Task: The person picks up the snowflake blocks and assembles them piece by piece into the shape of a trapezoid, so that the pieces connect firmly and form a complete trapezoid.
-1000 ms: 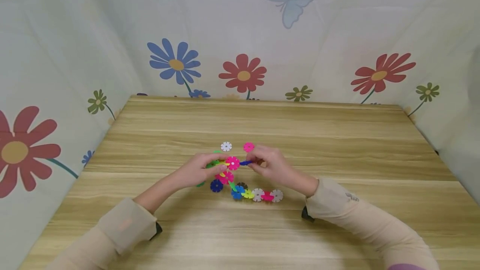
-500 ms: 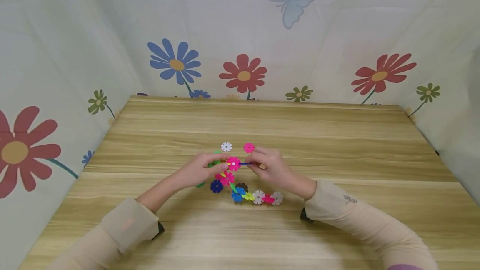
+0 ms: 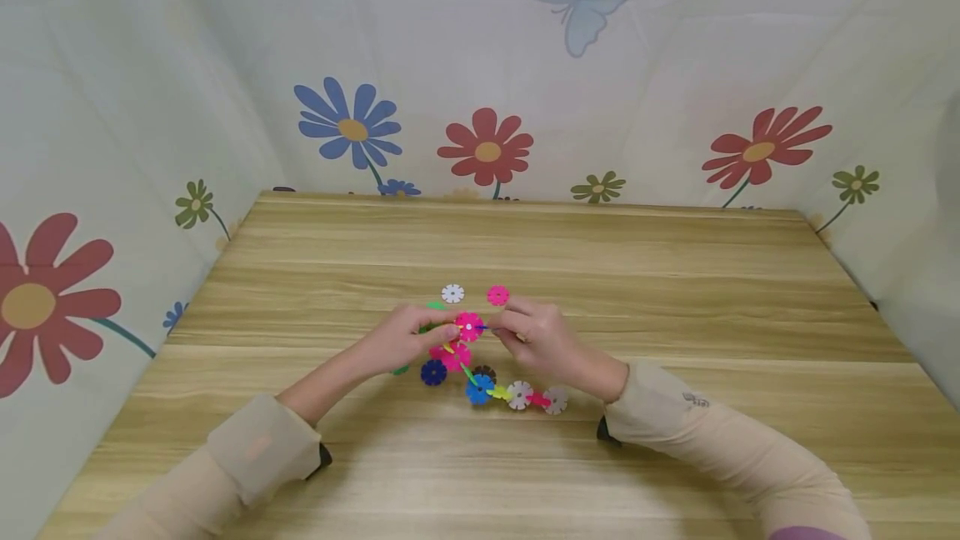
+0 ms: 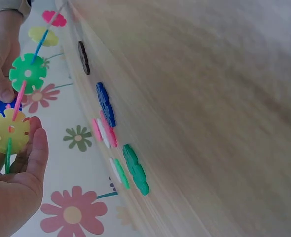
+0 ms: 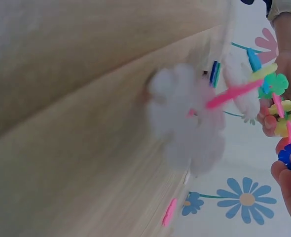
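Note:
My left hand (image 3: 397, 340) holds a chain of interlocking notched plastic discs, its fingers and thumb around a yellow disc (image 4: 12, 131) and a green disc (image 4: 8, 155). A dark blue disc (image 5: 286, 157) is pinched between the thumb and fingers of my right hand (image 3: 551, 344). It meets the rim of a pink disc (image 3: 469, 327) on the chain; how deep the slots engage is hidden. From there the chain runs down past a light blue disc (image 3: 480, 389) to a white disc (image 3: 555, 400) at its free end.
Loose discs lie on the wooden table (image 3: 675, 290): a white one (image 3: 452, 294) and a pink one (image 3: 498, 296) behind the hands, a dark blue one (image 3: 433, 372), a brown one (image 3: 485, 374) and green ones partly hidden by the left hand. A flowered curtain (image 3: 645, 107) stands behind.
Both hands have drawn slightly closer, and the chain has shifted a little to the right, its free end lower. Less of the pinched dark blue disc shows. The loose discs stay put.

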`<move>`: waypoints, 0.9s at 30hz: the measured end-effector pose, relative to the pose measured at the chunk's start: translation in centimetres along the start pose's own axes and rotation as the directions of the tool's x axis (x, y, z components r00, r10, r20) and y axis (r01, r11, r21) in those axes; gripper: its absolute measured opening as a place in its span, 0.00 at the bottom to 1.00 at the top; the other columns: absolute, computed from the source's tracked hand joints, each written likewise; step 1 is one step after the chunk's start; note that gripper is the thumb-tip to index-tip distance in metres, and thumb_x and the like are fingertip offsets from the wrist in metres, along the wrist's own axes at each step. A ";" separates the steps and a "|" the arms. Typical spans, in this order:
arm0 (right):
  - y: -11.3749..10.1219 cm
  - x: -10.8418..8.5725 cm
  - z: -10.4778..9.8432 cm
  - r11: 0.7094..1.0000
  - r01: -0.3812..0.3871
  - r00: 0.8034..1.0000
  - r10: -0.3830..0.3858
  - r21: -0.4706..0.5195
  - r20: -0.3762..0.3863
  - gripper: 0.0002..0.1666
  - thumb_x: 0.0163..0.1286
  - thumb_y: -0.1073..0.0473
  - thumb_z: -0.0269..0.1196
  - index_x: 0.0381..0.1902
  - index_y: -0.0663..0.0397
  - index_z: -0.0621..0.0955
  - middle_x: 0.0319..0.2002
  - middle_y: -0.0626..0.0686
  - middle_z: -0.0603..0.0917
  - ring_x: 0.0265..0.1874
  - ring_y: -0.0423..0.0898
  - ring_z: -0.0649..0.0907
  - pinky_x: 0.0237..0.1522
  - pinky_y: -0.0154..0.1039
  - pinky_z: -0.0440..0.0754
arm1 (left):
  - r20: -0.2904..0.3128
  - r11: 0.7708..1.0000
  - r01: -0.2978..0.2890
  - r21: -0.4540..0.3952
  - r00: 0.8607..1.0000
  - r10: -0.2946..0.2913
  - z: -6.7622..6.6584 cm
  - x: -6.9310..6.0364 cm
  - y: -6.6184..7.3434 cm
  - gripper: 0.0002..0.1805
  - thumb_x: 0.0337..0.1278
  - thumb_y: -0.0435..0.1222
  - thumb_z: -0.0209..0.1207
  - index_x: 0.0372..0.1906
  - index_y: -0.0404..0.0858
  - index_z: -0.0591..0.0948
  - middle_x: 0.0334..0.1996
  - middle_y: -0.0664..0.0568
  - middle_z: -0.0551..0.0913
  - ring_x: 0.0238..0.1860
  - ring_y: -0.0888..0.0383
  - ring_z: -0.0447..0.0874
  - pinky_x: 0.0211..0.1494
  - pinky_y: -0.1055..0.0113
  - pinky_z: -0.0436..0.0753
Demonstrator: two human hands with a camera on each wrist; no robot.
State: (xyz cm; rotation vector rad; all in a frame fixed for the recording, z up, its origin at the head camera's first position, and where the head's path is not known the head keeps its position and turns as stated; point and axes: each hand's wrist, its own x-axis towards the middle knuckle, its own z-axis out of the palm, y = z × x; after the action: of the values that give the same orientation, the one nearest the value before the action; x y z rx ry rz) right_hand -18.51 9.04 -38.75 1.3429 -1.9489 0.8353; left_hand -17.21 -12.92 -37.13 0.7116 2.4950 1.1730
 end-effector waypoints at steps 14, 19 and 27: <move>-0.2 -0.2 0.0 0.990 -0.120 0.989 0.112 0.069 0.098 0.04 0.49 0.73 0.63 0.24 0.62 0.81 0.24 0.53 0.79 0.21 0.40 0.79 0.26 0.23 0.77 | 0.002 0.995 -0.049 0.087 0.999 0.049 -0.1 0.4 -0.3 0.22 0.58 0.46 0.51 0.55 0.40 0.73 0.29 0.51 0.79 0.12 0.66 0.59 0.26 0.70 0.72; -0.3 -0.3 0.1 0.991 -0.121 0.988 0.113 0.065 0.107 0.06 0.46 0.73 0.65 0.24 0.61 0.80 0.24 0.51 0.79 0.23 0.39 0.79 0.27 0.21 0.76 | -0.002 0.989 -0.103 0.106 0.995 0.103 0.0 0.5 -0.4 0.21 0.57 0.43 0.53 0.54 0.39 0.75 0.49 0.48 0.78 0.40 0.56 0.78 0.44 0.61 0.77; -0.4 -0.4 0.5 0.994 -0.098 0.990 0.093 0.042 0.110 0.03 0.50 0.70 0.63 0.24 0.59 0.81 0.23 0.49 0.78 0.20 0.37 0.75 0.25 0.18 0.73 | 0.061 0.991 -0.091 0.101 0.994 0.085 0.3 0.6 -0.4 0.22 0.57 0.42 0.53 0.57 0.39 0.72 0.23 0.53 0.77 0.11 0.67 0.56 0.14 0.75 0.62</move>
State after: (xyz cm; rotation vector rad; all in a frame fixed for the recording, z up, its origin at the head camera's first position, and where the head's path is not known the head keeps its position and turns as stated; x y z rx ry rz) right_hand -18.05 8.71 -39.27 1.3558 -2.1035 0.8752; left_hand -17.65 -12.63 -37.67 0.8781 2.5148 1.0428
